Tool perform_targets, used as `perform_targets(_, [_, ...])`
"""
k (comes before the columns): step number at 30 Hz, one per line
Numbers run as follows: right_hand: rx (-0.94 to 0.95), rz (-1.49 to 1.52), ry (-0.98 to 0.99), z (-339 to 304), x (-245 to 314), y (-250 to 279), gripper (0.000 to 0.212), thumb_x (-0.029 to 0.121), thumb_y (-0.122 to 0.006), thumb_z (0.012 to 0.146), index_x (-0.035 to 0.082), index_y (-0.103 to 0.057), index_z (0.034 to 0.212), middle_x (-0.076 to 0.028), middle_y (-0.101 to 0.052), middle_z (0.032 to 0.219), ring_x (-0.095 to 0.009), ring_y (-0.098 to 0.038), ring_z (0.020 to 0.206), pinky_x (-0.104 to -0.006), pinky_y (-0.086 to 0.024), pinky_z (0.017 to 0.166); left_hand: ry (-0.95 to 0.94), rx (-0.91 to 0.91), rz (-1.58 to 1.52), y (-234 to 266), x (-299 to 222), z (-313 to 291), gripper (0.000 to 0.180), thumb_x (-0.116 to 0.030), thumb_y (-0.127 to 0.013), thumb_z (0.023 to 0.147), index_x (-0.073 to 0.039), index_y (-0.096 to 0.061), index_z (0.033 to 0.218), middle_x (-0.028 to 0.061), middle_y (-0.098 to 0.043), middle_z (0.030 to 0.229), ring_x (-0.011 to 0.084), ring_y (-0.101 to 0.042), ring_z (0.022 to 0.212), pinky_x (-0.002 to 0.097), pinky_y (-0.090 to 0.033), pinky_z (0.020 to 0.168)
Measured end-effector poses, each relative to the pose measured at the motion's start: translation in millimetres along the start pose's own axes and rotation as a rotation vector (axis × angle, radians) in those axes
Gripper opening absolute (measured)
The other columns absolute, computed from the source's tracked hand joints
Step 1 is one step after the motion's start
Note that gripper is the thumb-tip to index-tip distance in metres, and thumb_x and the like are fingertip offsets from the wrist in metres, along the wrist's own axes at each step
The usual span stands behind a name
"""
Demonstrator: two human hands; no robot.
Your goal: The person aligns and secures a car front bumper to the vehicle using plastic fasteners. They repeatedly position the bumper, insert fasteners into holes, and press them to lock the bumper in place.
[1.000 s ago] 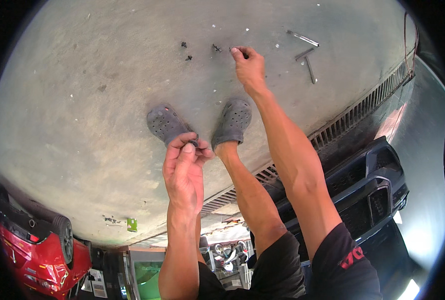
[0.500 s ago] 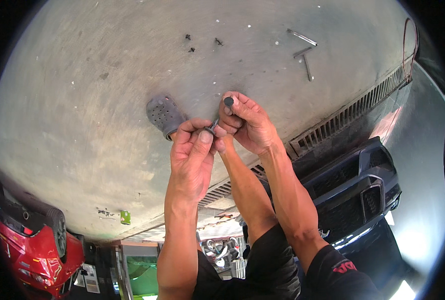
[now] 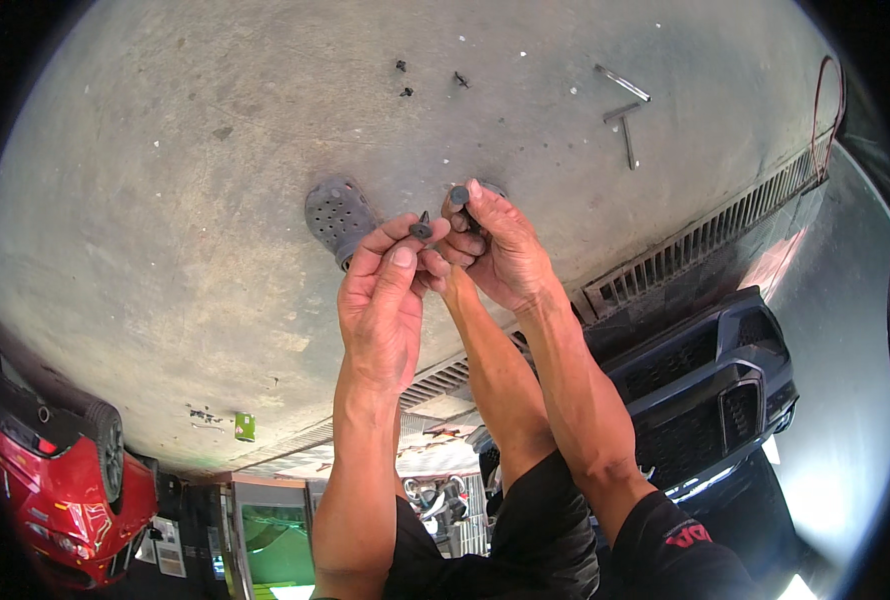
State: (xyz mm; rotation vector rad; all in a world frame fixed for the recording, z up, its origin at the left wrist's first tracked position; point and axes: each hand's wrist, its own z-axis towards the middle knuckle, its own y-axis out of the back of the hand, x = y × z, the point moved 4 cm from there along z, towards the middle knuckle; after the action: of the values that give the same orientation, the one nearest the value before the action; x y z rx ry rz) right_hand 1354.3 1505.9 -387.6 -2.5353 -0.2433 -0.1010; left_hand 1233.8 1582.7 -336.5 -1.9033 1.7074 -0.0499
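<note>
In my left hand (image 3: pixel 380 310) is a small black plastic push clip (image 3: pixel 421 228), pointed end up, lying at the fingertips with the thumb just below it. My right hand (image 3: pixel 500 245) is closed round a dark thing with a round, flat end (image 3: pixel 459 196) that shows beside the thumb. The fingers hide the rest of it, so its kind cannot be told. Both hands are close together above the floor, fingertips nearly meeting. Past them, on the concrete, lie more black clips (image 3: pixel 462 79).
A T-shaped metal tool (image 3: pixel 625 118) and a shiny rod (image 3: pixel 625 83) lie on the floor at far right. My grey clog (image 3: pixel 337 215) is beside my left hand. A drain grate (image 3: pixel 705 230) runs along the right, near a dark car bumper (image 3: pixel 715 385). A red car (image 3: pixel 75 500) stands lower left.
The clip has turned in my left hand: its point now stands up, and the thumb has drawn back from it. My right hand keeps its grip, almost in the same place.
</note>
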Motion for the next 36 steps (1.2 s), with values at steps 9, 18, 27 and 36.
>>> perform_targets(9, [-0.071,-0.089,0.010,-1,-5,-1,0.026,0.032,-0.068,0.103,0.006,-0.067,0.108,0.006,-0.048,0.078,-0.007,-0.035,0.066,-0.0250,-0.032,0.061,0.001,-0.043,-0.087,7,0,-1,0.022,-0.012,-0.062,0.104,-0.005,-0.062,0.125,0.0111,-0.072,0.112,0.0140,-0.063,0.090,0.0313,-0.051,0.085])
perform_targets(18, [-0.009,-0.155,-0.006,-5,0,-5,0.027,0.028,-0.070,0.102,0.005,-0.067,0.117,0.007,-0.048,0.077,-0.007,-0.038,0.069,-0.0257,-0.035,0.066,-0.016,-0.013,-0.197,9,-1,-3,0.015,-0.004,-0.057,0.102,-0.005,-0.062,0.116,0.0097,-0.068,0.102,0.0155,-0.062,0.087,0.0341,-0.052,0.083])
perform_targets(27, [0.031,-0.157,0.013,-3,2,-4,0.027,0.027,-0.069,0.102,0.005,-0.067,0.119,0.006,-0.051,0.080,-0.006,-0.039,0.070,-0.0253,-0.035,0.066,-0.047,0.002,-0.192,10,2,-4,0.016,0.001,-0.056,0.100,-0.006,-0.063,0.113,0.0081,-0.067,0.105,0.0146,-0.061,0.088,0.0347,-0.051,0.083])
perform_targets(36, [-0.157,-0.089,0.092,45,-3,35,0.033,0.025,-0.064,0.104,0.000,-0.062,0.126,0.001,-0.054,0.090,-0.008,-0.040,0.070,-0.0264,-0.037,0.065,-0.059,-0.057,-0.131,12,6,-4,0.019,0.002,-0.057,0.098,-0.005,-0.061,0.115,0.0074,-0.064,0.102,0.0148,-0.060,0.087,0.0346,-0.051,0.084])
